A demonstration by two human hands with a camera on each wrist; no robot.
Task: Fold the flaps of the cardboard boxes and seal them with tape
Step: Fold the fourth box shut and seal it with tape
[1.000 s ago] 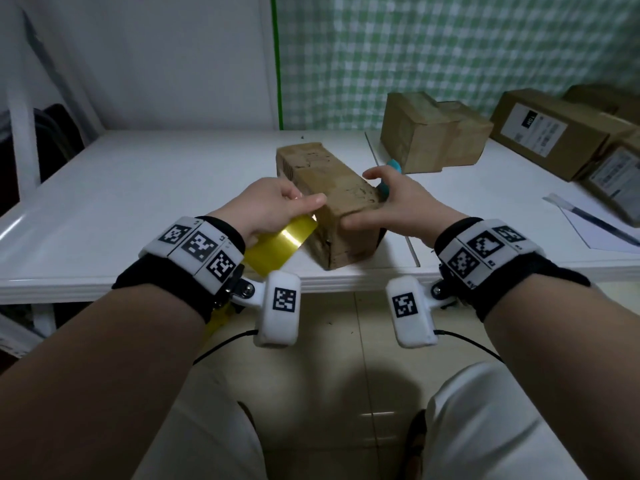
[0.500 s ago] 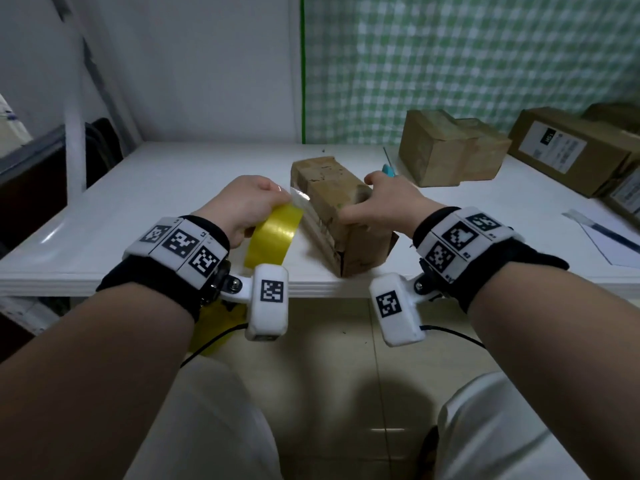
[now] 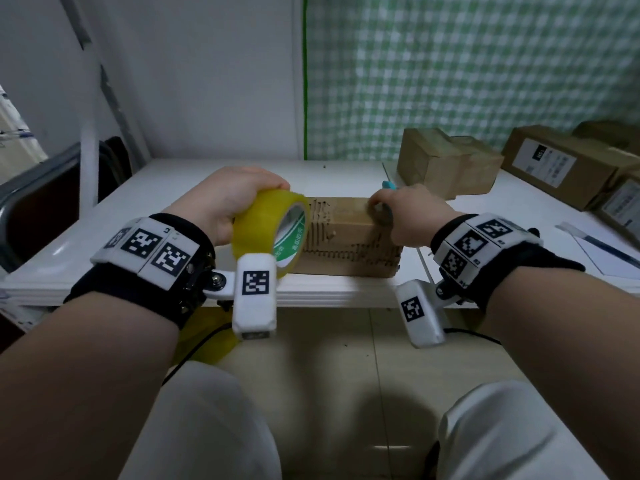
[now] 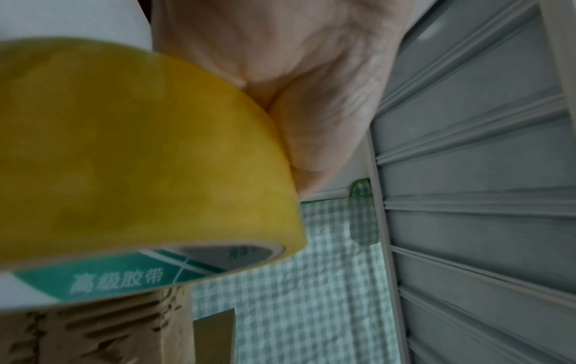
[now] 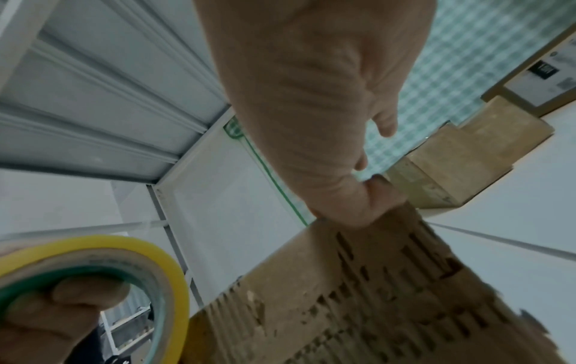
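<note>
the left hand (image 3: 228, 199) gripped the roll (image 3: 268, 233), fingers hooked through its core as the right wrist view showed, and held it upright just beside the left end of the box (image 3: 349, 244). the box lay lengthwise near the front edge of the table (image 3: 145, 209), its worn, torn face toward the person. the right hand (image 3: 405, 216) curled over the box's top right corner, thumb pressed on the cardboard; whether it also pinned a tape end there could not be told, since no free strip showed clearly.

the step looked like drawing tape along the top seam. to do it well, the roll likely needed to stay level with the top and in line with the seam, pulled taut so the strip lay flat without wrinkles. the right hand probably had to bear down firmly, as a light box so near the edge could slide or tip. the frayed surface might hold tape poorly, so rubbing it down would help.

other boxes (image 3: 446, 164) stood well apart at the back right.
</note>
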